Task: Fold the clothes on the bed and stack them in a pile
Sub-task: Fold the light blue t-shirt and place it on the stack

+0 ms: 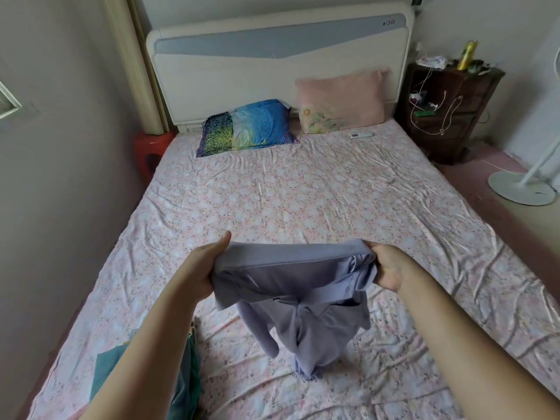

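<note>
Lavender shirt (pixel 298 301), half-folded, hanging limp

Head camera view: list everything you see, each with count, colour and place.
bed: one, pink floral sheet, centre
headboard: one, white and grey-blue, far end
shirt: one, lavender, held over bed
cloth: one, teal, on bed, near left
blue pillow: one, patterned blue, by headboard
pink pillow: one, pink, beside blue pillow
remote: one, white, near pink pillow
nightstand: one, dark brown, right of bed
can: one, gold, on nightstand
fan base: one, white, floor at right
stool: one, red, left of bed
left hand: one, grips shirt
right hand: one, grips shirt
</note>
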Tool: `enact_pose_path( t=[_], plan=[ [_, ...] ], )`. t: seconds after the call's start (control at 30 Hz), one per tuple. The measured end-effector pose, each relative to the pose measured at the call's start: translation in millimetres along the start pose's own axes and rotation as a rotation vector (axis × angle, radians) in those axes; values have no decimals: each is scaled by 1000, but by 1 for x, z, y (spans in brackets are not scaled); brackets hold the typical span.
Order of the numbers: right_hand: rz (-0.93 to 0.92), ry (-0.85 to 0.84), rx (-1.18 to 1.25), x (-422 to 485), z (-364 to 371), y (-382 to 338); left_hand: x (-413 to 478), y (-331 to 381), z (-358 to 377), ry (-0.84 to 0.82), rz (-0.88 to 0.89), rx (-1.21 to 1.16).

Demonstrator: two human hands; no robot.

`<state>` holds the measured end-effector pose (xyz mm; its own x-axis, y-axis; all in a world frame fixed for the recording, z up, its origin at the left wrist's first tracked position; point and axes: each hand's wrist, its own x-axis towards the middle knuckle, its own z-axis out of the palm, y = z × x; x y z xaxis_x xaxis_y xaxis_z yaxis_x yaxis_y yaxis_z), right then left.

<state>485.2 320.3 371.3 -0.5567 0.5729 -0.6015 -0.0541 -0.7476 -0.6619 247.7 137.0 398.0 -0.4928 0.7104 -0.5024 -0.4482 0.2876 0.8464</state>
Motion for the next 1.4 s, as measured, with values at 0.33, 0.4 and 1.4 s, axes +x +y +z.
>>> enact_pose_path(
  t=[0.33, 0.4, 1.4],
  plan=[
    [-208, 209, -67, 4, 11, -42, -20, -8, 3, -95, 628, 1403],
    [-215, 180, -118, -1, 12, -47, -20, -11, 3, -94, 713, 1484],
    [-979, 296, -2131, -24, -37, -26, -36, -9, 51, 363, 801, 1006]
  ],
)
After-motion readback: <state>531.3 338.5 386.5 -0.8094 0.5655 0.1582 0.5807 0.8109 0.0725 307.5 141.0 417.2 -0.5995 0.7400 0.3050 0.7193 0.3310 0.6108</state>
